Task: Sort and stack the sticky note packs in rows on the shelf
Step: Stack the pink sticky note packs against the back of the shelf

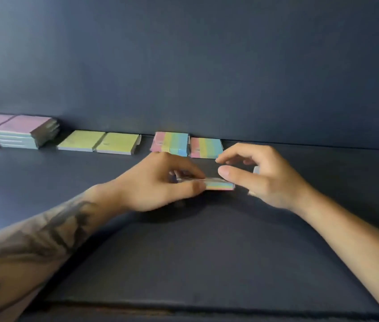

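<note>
My left hand (158, 182) pinches a rainbow-striped sticky note pack (218, 184) by its left end, a little above the dark shelf (184, 252). Just right of that pack my right hand (260, 175) hovers with curled fingers, its thumb tip at the pack's right end, and something pale shows behind its palm. Against the back wall sit a taller rainbow stack (171, 144) and a lower rainbow pack (206, 147) beside it. Left of those lie two yellow-green packs (100, 141) side by side. Two pink-topped stacks (16, 131), several packs high, stand at the far left.
The dark back wall (207, 66) rises straight behind the row. The shelf's front edge (207, 310) runs along the bottom of the view. Bare shelf surface stretches to the right of the rainbow packs.
</note>
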The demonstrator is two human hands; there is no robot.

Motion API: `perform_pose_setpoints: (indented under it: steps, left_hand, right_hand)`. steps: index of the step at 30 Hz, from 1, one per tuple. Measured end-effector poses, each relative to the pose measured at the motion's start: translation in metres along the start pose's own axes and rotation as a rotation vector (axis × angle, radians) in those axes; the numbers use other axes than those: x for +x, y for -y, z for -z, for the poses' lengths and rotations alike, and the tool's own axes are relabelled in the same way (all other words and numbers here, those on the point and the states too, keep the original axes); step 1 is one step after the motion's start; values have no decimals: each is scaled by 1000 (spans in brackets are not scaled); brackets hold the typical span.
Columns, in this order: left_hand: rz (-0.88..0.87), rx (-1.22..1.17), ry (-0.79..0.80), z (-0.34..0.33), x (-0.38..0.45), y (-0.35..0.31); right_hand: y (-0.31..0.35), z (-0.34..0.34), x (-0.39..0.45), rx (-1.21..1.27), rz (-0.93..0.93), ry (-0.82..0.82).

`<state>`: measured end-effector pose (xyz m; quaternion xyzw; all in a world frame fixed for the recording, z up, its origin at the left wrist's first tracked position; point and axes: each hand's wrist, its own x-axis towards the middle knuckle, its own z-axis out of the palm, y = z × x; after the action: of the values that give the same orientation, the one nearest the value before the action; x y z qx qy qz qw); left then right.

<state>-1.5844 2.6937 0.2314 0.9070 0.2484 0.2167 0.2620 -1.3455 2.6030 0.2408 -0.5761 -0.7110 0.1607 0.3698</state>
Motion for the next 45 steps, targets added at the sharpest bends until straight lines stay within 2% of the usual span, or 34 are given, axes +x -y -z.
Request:
perform_pose_setpoints:
  steps: [3,5,8,12,14,17,20,23,27,33,35,37,41,43,45]
  left_hand:
    - [136,-254,-100,-2,4,1]
    - [191,-326,-125,-4,6,0]
    - [167,-405,-138,-7,7,-3]
    - [146,-561,-123,-4,6,4]
    - [165,-595,-153,-3,5,6]
    - [169,-669,-245,-2,3,4]
    - [172,-762,-287,1,3,2]
    - [159,-752,-274,-1,3,1]
    - [177,-719,-254,-7,7,0]
    - [171,-638,-175,2,5,5]
    - [175,-627,-192,5,3,6]
    - [186,-651,-219,9,0,2]
    - [210,-658,-214,13,-5,1]
    - [221,-668,-186,14,-8,0]
    - [216,-663,-153,16,-11,-2]
  right_hand:
    - [2,-6,-3,138,30,17]
    - [3,-13,-5,192,52,-18]
    - [4,-18,-5,267,56,-73]
    - [7,-9,-4,490,-11,-150]
    - [7,-8,-4,565,-52,-136]
    - [7,-13,-7,488,-73,-57]
    - [9,-16,-9,390,-60,-67]
    - [12,-17,-10,422,-44,-97]
    - [16,-18,-11,433,-110,-63]
    - [17,-17,-11,682,-194,-227]
    - [17,-21,-11,625,-184,-215]
    - [14,-27,-13,388,-122,-209]
    - [20,-29,-17,-225,238,-184]
    - [24,-28,-14,-358,313,-125]
    - [27,-29,-11,-387,316,-97]
